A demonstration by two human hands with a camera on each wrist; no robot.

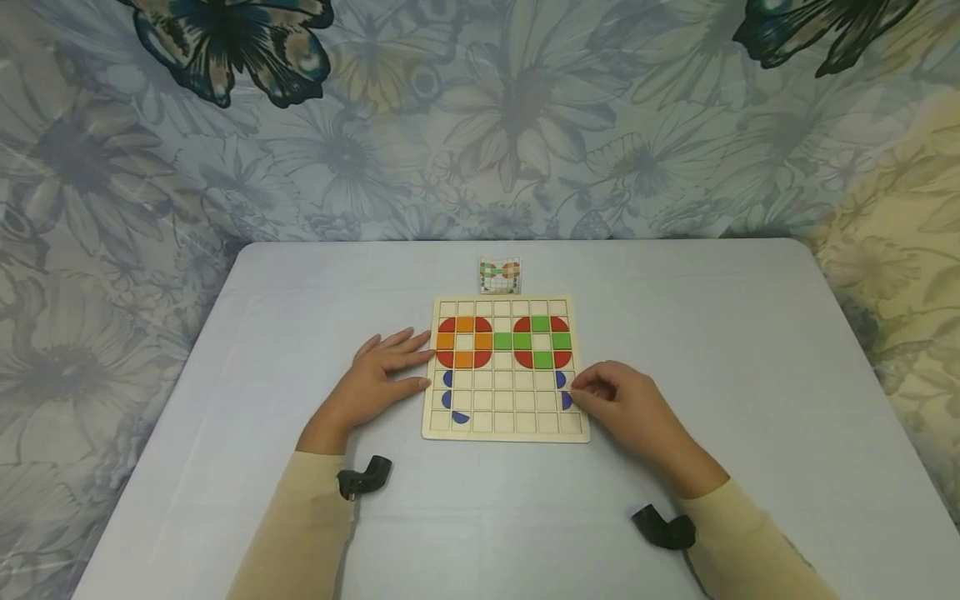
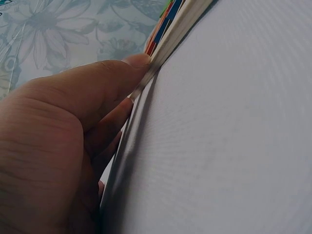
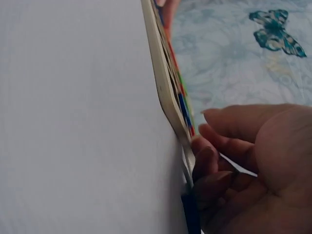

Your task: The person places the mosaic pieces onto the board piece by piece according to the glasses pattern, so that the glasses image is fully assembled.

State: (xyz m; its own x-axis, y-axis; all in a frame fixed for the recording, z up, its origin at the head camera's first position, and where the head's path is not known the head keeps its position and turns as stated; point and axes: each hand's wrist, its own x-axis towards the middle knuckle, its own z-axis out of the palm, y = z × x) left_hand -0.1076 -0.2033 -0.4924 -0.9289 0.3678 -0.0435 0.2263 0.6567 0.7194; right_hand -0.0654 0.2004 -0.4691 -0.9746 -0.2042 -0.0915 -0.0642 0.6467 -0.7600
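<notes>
A pale wooden grid board lies on the table with red, orange, green and blue flat pieces on its squares. My left hand rests at the board's left edge, fingers spread and thumb near the edge; in the left wrist view the thumb touches the board's side. At the right edge, my right hand has its fingers curled, with thumb and forefinger pinching the outer side of a blue half-circle piece. Its fingertips partly hide that contact. Another blue half circle lies just above it.
Behind the board lies a small pattern card showing a similar coloured design. More blue half circles sit on the board's left side. Something dark blue shows beneath the right hand. Black wrist cameras protrude from both sleeves.
</notes>
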